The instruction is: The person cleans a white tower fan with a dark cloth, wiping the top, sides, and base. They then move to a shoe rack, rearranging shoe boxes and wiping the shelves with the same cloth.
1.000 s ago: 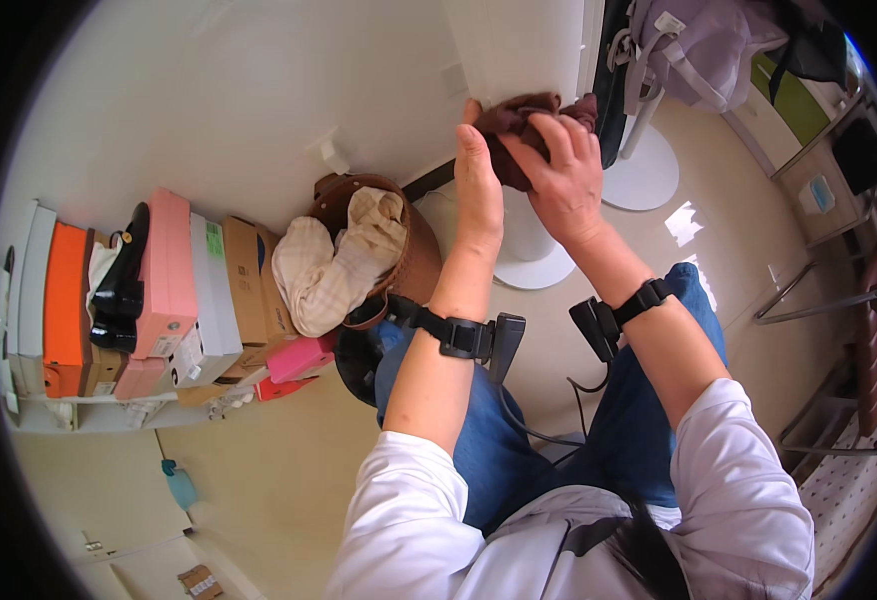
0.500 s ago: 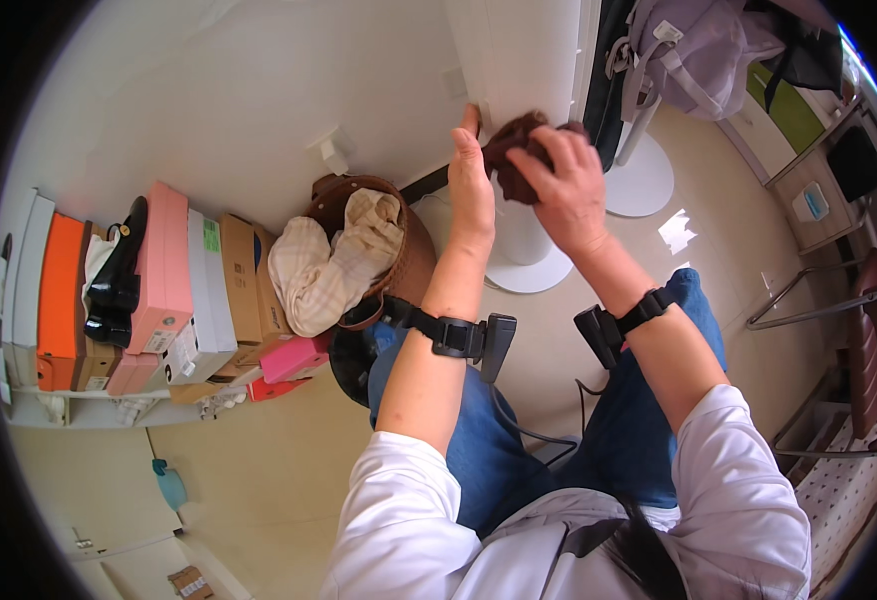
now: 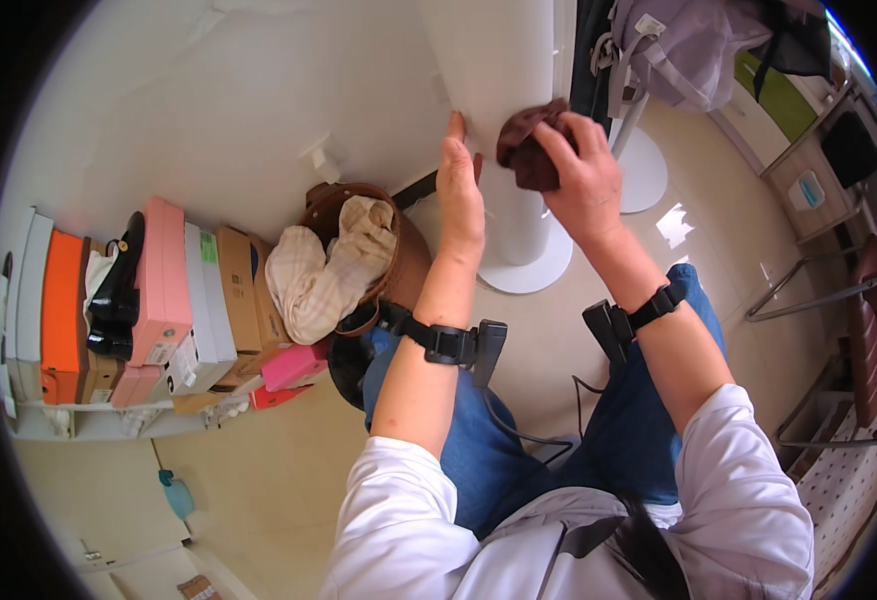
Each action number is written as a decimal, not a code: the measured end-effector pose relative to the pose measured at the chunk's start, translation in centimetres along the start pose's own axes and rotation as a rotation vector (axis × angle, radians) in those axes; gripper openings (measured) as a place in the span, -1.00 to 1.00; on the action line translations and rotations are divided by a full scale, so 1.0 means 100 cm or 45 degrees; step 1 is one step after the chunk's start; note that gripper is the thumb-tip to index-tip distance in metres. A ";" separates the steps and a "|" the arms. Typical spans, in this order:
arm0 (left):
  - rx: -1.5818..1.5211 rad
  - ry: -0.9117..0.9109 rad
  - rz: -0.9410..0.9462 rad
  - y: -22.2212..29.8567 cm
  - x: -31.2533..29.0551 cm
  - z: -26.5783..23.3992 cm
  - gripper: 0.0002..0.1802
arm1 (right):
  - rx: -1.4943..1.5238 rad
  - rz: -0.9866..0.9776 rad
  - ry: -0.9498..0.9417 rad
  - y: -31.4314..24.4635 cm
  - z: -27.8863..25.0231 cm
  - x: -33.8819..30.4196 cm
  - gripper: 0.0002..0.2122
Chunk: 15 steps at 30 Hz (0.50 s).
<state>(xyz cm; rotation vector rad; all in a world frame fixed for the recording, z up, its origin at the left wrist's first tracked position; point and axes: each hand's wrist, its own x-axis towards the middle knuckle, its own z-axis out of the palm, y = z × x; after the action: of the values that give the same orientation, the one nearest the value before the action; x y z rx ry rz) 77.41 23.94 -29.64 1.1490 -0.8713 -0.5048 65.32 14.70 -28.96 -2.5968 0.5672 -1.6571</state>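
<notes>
Where the pale floor [image 3: 259, 480] meets the white wall [image 3: 209, 110] on the left, a low shelf [image 3: 79, 420] carries a row of shoe boxes stood on edge: an orange box [image 3: 62, 290], a pink box [image 3: 162, 270], a white box [image 3: 204, 300] and a brown cardboard box [image 3: 242, 290]. A black shoe [image 3: 119, 290] sits on top between the orange and pink ones. Below them a smaller pink box [image 3: 294, 365] lies tipped at the shelf's end, and a blue bottle [image 3: 177, 493] lies on the floor nearer the person.

Just right of the boxes stands a brown round basket [image 3: 399, 270], holding a crumpled cream checked cloth [image 3: 324, 270] that spills over its rim.

Next comes a white column [image 3: 509, 110] on a round white base [image 3: 549, 270]. The left hand [image 3: 461, 190] lies flat against the column's left edge, fingers straight and together. The right hand [image 3: 584, 175] is closed around a dark brown rag [image 3: 529, 150], pressing it to the column's face. Both wrists wear black straps.

Farther right, a lilac bag [image 3: 699, 50] hangs above a second round base [image 3: 649, 170], and metal chair legs [image 3: 809, 290] stand at the edge.
</notes>
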 end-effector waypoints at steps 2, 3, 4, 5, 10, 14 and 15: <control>-0.006 -0.003 -0.002 -0.002 0.001 -0.002 -0.10 | 0.038 0.014 0.015 0.000 -0.001 -0.001 -0.53; -0.012 -0.018 -0.009 -0.003 0.002 -0.003 -0.10 | 0.047 0.009 0.091 0.003 -0.002 0.003 -0.53; -0.018 -0.033 -0.016 -0.004 0.002 -0.003 -0.10 | 0.055 0.004 0.166 0.005 -0.003 0.007 -0.53; 0.000 -0.031 -0.014 -0.002 0.001 -0.002 -0.10 | 0.086 0.046 0.266 0.005 -0.005 0.015 -0.55; 0.014 0.007 -0.003 0.005 -0.002 0.006 -0.10 | 0.076 0.143 0.035 0.012 -0.009 0.011 -0.45; 0.012 0.001 0.019 -0.005 0.002 -0.002 -0.12 | 0.108 0.031 0.154 0.007 -0.011 0.021 -0.53; 0.008 0.013 0.000 -0.009 0.002 0.000 -0.12 | 0.129 0.026 0.302 0.006 -0.012 0.031 -0.56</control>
<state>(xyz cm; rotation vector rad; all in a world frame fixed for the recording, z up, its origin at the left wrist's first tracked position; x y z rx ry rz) 77.61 23.53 -30.43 1.1562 -0.8648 -0.4964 65.26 13.44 -25.87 -2.3345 0.4996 -1.9471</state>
